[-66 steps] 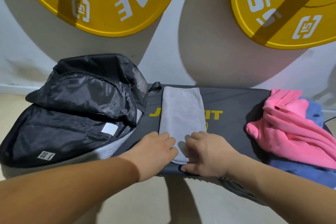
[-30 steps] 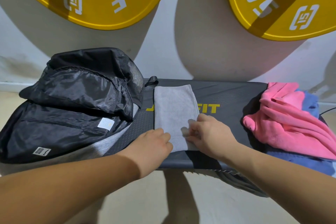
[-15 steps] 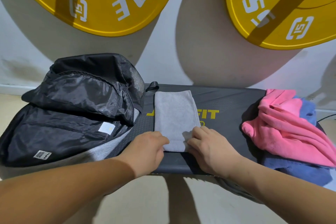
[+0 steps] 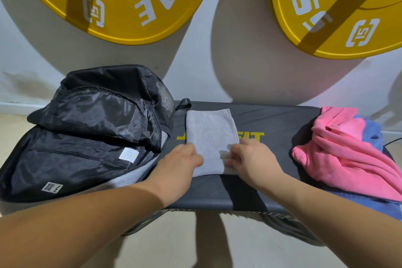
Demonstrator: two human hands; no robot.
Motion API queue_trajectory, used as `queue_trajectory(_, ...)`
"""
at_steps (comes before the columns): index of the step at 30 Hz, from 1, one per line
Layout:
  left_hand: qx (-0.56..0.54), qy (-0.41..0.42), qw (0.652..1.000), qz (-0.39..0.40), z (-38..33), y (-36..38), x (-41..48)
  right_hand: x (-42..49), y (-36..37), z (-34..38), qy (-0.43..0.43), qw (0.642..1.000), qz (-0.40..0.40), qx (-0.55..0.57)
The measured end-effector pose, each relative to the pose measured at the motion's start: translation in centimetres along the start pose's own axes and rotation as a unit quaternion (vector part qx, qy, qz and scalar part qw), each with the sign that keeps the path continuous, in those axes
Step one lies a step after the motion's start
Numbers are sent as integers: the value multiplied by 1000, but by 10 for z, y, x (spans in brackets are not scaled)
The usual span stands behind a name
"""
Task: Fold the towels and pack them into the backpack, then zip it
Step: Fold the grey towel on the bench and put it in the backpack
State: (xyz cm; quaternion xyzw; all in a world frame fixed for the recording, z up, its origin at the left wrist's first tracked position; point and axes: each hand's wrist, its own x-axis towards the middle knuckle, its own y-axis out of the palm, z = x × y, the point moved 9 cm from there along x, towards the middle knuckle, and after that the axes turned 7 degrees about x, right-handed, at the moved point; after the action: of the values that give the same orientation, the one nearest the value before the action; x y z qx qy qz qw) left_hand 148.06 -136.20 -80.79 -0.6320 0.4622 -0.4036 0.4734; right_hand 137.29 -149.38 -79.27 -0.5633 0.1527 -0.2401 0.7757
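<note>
Align edges before folding: right hand (image 4: 250, 159) pinches the grey towel (image 4: 208, 135) near the bench (image 4: 280, 119) front edge; left hand (image 4: 180, 164) grip blurred, undeterminable.

One backpack (image 4: 87, 137), three towels, namely a grey towel (image 4: 210, 137), a pink towel (image 4: 343, 159) and a blue towel (image 4: 369, 135), two yellow plates (image 4: 121, 6) (image 4: 326, 6), one bench (image 4: 272, 119), two hands: left hand (image 4: 180, 167), right hand (image 4: 250, 159).

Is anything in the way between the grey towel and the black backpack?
Nothing visible. The grey towel lies on the bench right beside the open backpack, with only bare bench between. The pink towel sits on the other side.
</note>
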Motion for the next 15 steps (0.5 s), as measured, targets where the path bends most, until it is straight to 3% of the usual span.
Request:
queue_trajectory(2,109,56,992,33,-15,8,-5,-7,5,21,-91,992,-15,-82)
queue_trajectory(5,118,52,990,57,-19,9,-11,-23,13,35,-172,977,-24,-121)
queue_trajectory(15,13,-8,1000,18,4,3,0,-16,19,10,-90,994,49,-35)
